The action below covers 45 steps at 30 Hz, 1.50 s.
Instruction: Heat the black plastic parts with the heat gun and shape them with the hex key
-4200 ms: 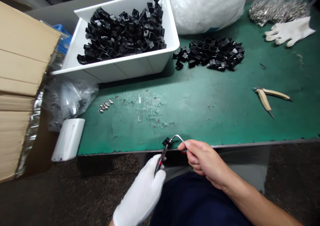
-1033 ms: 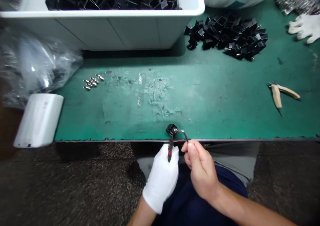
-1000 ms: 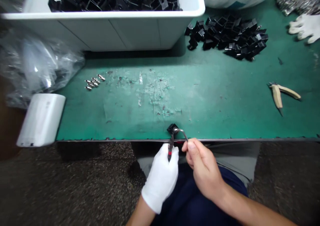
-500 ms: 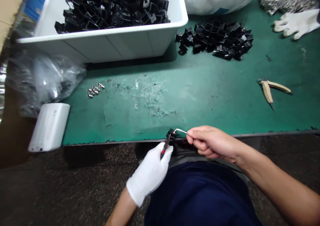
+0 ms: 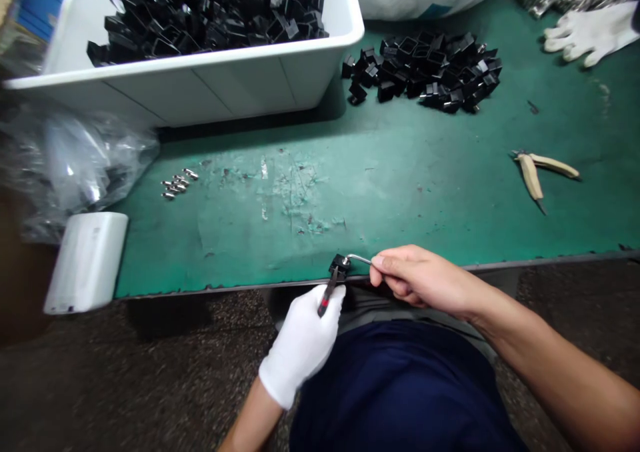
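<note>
My left hand point(image 5: 305, 339), in a white glove, is closed around a dark tool with a red band point(image 5: 327, 296). The tool's tip meets a small black part point(image 5: 339, 265) at the table's front edge. My bare right hand point(image 5: 425, 279) pinches a thin bent metal rod, like a hex key point(image 5: 359, 259). Its bent end touches a small silver piece on the black part. How far that end sits inside the piece is too small to tell.
On the green table point(image 5: 240, 239) stand a white bin of black parts point(image 5: 210, 85), a black pile point(image 5: 425, 72), several silver pieces point(image 5: 175, 186), cream-handled pliers point(image 5: 531, 175), a white box point(image 5: 87, 262), plastic bags point(image 5: 85, 159) and a white glove point(image 5: 593, 33).
The view has shifted slightly, so the bin and table items appear a little further left. The rod and its pinched grip have turned slightly, still at the black part.
</note>
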Each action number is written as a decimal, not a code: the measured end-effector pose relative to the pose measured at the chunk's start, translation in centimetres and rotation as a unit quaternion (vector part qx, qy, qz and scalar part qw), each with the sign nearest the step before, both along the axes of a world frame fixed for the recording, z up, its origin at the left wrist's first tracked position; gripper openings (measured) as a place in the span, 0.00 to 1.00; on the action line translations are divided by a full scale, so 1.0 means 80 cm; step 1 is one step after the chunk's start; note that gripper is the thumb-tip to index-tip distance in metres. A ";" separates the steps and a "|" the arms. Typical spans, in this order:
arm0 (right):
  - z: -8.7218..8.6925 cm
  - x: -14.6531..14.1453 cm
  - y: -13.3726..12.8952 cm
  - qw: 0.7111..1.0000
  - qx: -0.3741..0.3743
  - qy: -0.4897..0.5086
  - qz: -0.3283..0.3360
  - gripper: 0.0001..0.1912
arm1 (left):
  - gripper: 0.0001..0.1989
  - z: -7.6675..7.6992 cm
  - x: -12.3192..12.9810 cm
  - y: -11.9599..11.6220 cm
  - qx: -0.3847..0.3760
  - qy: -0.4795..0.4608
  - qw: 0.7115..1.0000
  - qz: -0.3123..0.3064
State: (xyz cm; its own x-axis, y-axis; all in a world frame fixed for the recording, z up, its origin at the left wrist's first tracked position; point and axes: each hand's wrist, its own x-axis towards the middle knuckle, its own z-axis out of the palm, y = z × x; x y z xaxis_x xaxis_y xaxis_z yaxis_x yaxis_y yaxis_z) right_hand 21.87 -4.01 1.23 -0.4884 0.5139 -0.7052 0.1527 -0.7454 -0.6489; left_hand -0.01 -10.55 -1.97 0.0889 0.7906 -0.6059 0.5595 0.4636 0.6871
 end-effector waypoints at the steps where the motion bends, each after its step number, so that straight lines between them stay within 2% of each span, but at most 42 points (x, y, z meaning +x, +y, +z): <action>1: -0.001 0.000 0.000 1.000 0.007 -0.001 0.002 0.18 | 0.19 -0.001 0.000 0.000 0.001 0.002 1.000 0.001; 11: -0.009 0.002 -0.002 0.995 0.092 -0.034 0.029 0.19 | 0.22 -0.002 0.003 -0.005 0.061 0.077 0.995 0.019; 15: -0.007 0.004 0.002 0.992 0.109 -0.050 0.036 0.20 | 0.25 -0.009 0.005 -0.008 0.095 0.130 0.987 0.006; 20: -0.003 0.007 0.003 0.981 0.169 -0.084 0.044 0.20 | 0.26 -0.013 0.004 -0.010 0.114 0.137 0.984 -0.012; 25: -0.008 0.013 -0.003 0.988 0.134 -0.068 -0.034 0.21 | 0.25 -0.014 0.005 -0.009 0.119 0.128 0.984 -0.014; 31: -0.010 0.012 -0.007 0.988 0.132 -0.074 -0.038 0.21 | 0.25 -0.012 0.007 -0.007 0.115 0.140 0.983 -0.013; 40: 0.004 0.005 -0.004 0.976 0.188 -0.104 0.030 0.22 | 0.25 -0.011 0.008 -0.007 0.126 0.143 0.982 -0.012; 45: 0.003 0.000 -0.017 0.981 0.171 -0.096 -0.008 0.22 | 0.26 -0.013 0.009 -0.008 0.118 0.136 0.984 -0.008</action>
